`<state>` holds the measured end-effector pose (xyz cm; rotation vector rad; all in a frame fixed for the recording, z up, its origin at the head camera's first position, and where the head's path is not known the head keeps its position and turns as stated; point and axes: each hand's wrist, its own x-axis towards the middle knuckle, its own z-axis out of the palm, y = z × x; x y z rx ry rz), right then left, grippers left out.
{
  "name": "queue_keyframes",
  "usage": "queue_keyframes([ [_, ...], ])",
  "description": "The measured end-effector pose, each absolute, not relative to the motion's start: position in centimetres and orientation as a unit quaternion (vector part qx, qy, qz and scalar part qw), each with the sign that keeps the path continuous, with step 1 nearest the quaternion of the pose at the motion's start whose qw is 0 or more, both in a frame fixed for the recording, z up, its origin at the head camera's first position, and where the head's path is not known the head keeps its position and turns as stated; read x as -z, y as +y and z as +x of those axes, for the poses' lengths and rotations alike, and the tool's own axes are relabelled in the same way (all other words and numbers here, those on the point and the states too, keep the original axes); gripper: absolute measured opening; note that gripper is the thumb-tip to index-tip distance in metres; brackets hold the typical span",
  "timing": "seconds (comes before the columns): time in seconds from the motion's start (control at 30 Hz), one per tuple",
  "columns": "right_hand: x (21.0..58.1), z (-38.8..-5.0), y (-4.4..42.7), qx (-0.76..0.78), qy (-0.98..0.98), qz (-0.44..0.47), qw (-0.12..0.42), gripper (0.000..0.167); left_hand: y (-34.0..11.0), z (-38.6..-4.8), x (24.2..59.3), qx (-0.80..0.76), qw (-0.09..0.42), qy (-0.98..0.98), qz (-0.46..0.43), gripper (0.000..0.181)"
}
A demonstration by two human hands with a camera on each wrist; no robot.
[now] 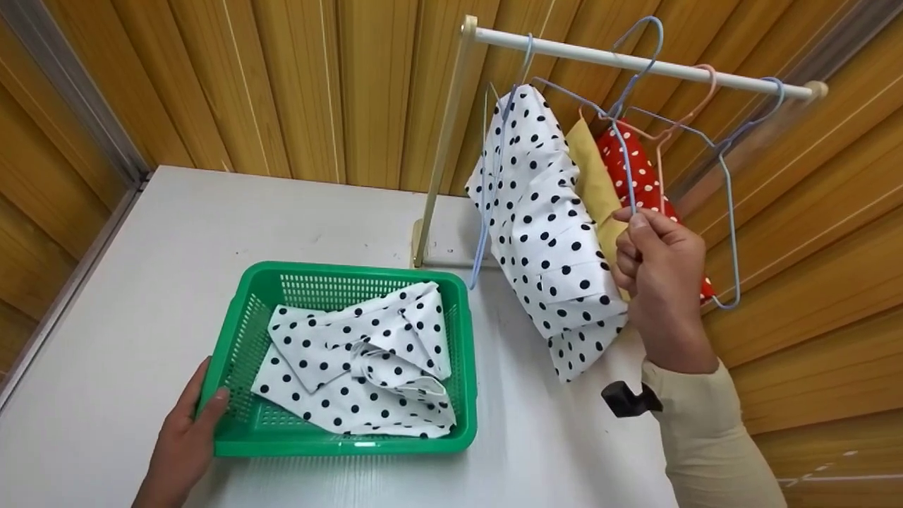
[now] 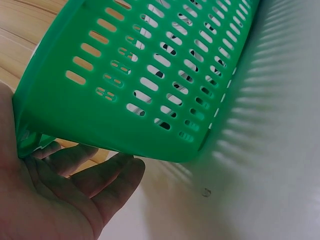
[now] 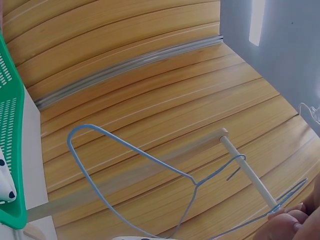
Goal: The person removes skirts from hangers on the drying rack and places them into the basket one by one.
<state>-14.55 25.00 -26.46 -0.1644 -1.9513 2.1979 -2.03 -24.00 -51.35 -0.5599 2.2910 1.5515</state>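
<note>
Grasps the green basket (image 1: 462, 339) by its left edge on the white tabletop (image 1: 176, 233) with the left grip (image 1: 187, 430); pinches a blue hanger (image 1: 627, 162) below the rod (image 1: 564, 49) with the right grip (image 1: 667, 275). Could unhook that hanger by tugging too hard, crumple the hanging dotted cloth (image 1: 536, 219) by dragging wire across, or tip the basket by bearing down on one side. Counts one basket, one dotted bundle (image 1: 338, 367) inside (cannot tell how many pieces), one rod, two more blue hangers (image 1: 731, 226), one pink hanger (image 1: 714, 81), and, beside the hanging dotted cloth, one yellow cloth (image 1: 596, 176) and one red cloth (image 1: 642, 173).
</note>
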Motion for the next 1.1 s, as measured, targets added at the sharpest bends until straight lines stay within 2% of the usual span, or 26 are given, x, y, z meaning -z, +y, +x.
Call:
queue_keyframes([
  [0.37, 26.5, -13.3, 24.2, -0.754, -0.644, -0.04, 0.122, 0.024, -23.9, -1.7, 51.2, -0.549, 0.143, 0.801, -0.191, 0.073],
  [1.1, 27.1, -10.4, 24.4, -0.77, -0.629, -0.022, 0.106, 0.029, -23.7, -2.0, 50.9, -0.523, 0.147, 0.817, -0.195, 0.071],
])
